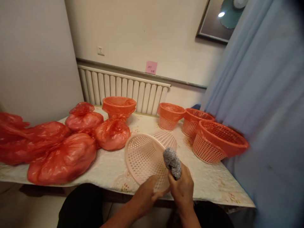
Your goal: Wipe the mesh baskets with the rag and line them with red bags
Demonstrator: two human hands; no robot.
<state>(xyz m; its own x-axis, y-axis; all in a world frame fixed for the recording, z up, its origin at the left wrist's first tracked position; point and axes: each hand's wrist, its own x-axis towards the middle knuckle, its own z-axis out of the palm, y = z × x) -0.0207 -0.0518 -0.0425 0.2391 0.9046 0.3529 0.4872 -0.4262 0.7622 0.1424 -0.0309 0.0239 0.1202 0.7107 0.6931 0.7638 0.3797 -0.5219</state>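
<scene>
A pale pink perforated plastic basket (140, 152) lies tipped on its side at the table's front, its mouth turned toward me and to the left. My left hand (148, 193) grips the lower part of its rim, fingers reaching inside. A bunched grey speckled cloth (172, 163) pokes out of the top of my right hand (182, 186), which is closed around it beside the basket's right side. Whether the right hand also touches the rim is hard to make out.
Several baskets lined with red bags stand behind, including one at the right (209, 148) and one at the back left (117, 109). Tied, filled red plastic bags (64, 160) crowd the table's left. A blue curtain (263, 95) hangs at right; a radiator (123, 85) stands behind.
</scene>
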